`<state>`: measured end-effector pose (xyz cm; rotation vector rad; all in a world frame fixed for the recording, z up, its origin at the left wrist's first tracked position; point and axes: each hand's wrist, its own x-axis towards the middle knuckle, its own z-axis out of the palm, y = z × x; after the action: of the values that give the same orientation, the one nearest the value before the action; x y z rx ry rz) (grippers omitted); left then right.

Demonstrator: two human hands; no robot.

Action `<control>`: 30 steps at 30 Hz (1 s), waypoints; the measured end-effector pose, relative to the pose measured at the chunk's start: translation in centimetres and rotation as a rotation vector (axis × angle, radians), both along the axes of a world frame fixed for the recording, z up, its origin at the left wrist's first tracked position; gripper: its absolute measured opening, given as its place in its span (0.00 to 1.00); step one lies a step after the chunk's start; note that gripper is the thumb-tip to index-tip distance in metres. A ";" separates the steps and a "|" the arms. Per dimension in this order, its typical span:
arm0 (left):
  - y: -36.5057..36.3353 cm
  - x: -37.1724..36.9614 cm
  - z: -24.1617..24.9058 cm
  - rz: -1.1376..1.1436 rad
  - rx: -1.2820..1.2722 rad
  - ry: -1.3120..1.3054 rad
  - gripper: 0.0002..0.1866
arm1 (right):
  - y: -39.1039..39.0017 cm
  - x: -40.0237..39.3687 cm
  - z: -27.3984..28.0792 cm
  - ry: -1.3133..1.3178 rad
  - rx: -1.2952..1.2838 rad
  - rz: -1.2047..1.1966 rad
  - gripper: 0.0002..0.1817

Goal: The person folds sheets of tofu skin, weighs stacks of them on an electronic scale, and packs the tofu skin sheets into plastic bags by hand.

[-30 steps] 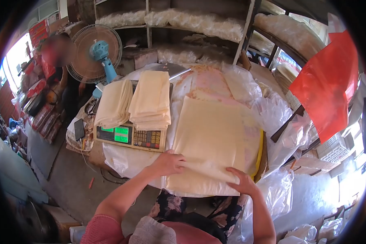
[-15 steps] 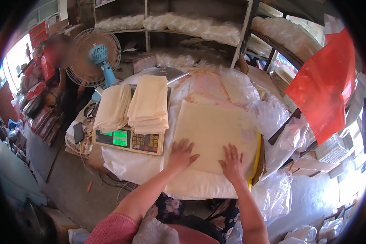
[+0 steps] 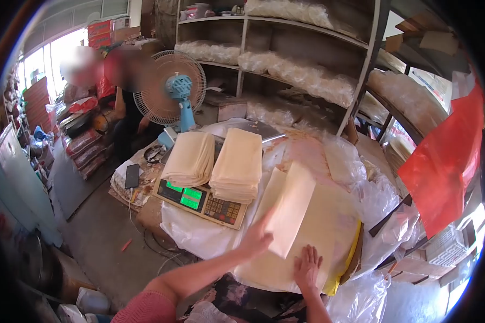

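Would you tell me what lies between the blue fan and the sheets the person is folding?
In the head view, a weighing scale sits between the blue fan and the folded sheets, carrying two piles of folded sheets on its platform.

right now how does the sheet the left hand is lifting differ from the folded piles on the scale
The lifted sheet is a single layer, raised at a tilt by the left hand; the folded piles are many layers, lying flat. The lifted sheet comes off the big stack under the right hand, while the folded piles sit on the scale. Both are the same pale cream.
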<state>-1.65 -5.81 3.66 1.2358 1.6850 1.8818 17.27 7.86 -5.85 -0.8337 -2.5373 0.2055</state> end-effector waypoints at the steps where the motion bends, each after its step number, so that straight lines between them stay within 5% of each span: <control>1: -0.5 -1.4 3.4 0.074 -0.011 0.031 0.39 | 0.2 0.3 0.5 0.006 0.002 0.034 0.24; 5: -0.9 -10.1 12.2 0.316 0.009 0.004 0.36 | 0.0 0.5 0.5 0.015 0.042 0.066 0.23; 9: -1.1 -17.5 12.0 0.173 0.073 -0.147 0.34 | -0.1 0.6 0.1 0.016 0.054 0.060 0.24; 12: -3.0 -20.2 10.6 0.116 -0.286 -0.254 0.32 | 0.1 0.5 -0.2 0.008 0.061 0.062 0.24; 14: -5.0 -21.4 9.5 0.748 -0.151 0.190 0.32 | 0.1 0.6 -0.2 -0.002 0.061 0.066 0.24; 16: -8.1 -22.9 9.1 1.051 -0.537 0.510 0.34 | -0.1 0.5 0.0 -0.012 0.058 0.050 0.25; 20: -11.3 -25.7 6.0 0.950 -1.007 0.268 0.37 | -0.1 0.3 0.0 -0.022 0.047 0.039 0.25; 23: -12.5 -25.1 6.3 0.975 -0.854 0.126 0.33 | -0.1 0.5 -0.2 -0.035 0.087 0.048 0.25; 25: -13.3 -26.0 7.4 0.474 -0.633 -0.470 0.30 | -0.2 0.4 -0.1 -0.024 0.085 0.044 0.25; 30: -13.2 -26.2 6.6 0.377 -0.320 -0.757 0.26 | -0.2 0.4 0.0 -0.031 0.081 0.043 0.25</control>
<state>-27.89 -18.99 10.30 0.0410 1.7238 1.8244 17.71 7.61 -5.85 -0.7578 -2.5758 0.1027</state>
